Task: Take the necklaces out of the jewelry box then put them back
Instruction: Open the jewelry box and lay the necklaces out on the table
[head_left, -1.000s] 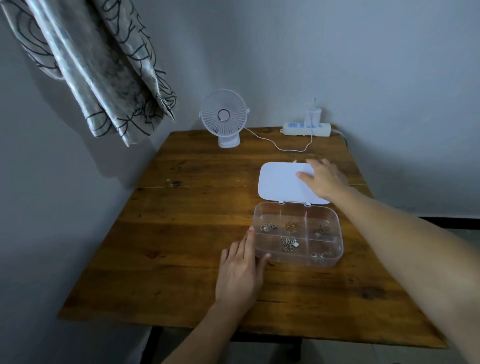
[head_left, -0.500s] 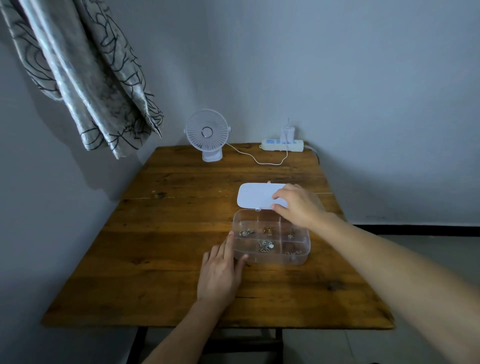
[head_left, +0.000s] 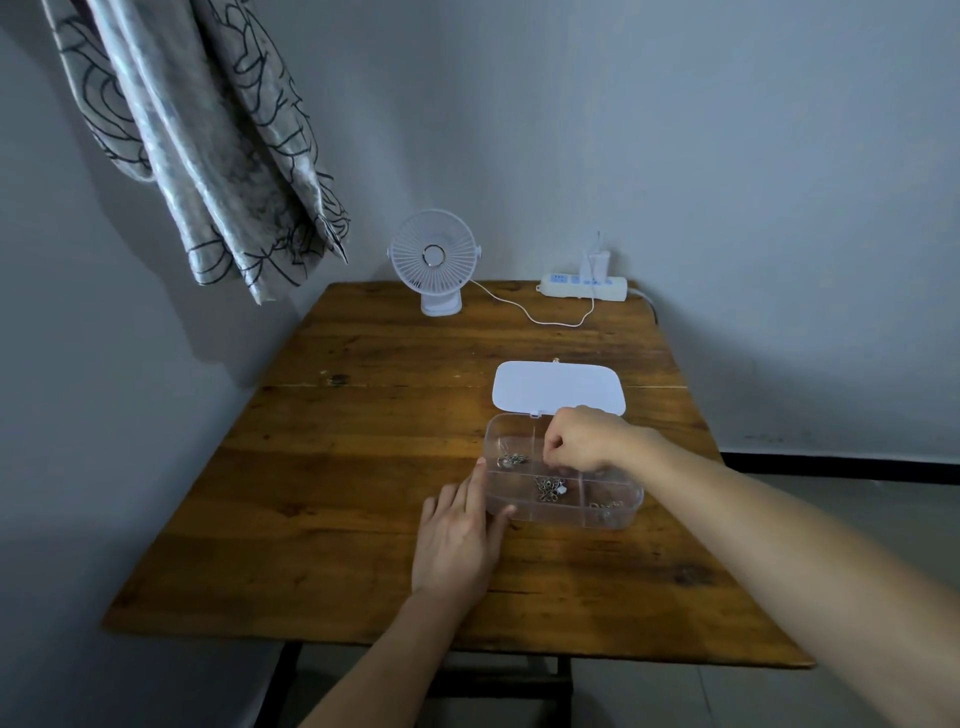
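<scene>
Box (head_left: 563, 512) sat open on tabletop (head_left: 363, 467), necklaces (head_left: 549, 488) inside; none out yet. Left grip (head_left: 457, 540) flat against box side. Right grip (head_left: 587, 439) curled in back compartment; hold on necklace unclear.

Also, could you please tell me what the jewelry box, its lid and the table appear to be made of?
Jewelry box: clear, glossy plastic by the look; the table shows through its walls. Lid: opaque white, smooth, probably plastic. Table: brown wood with visible grain, knots and a plank seam, faint sheen.
</scene>
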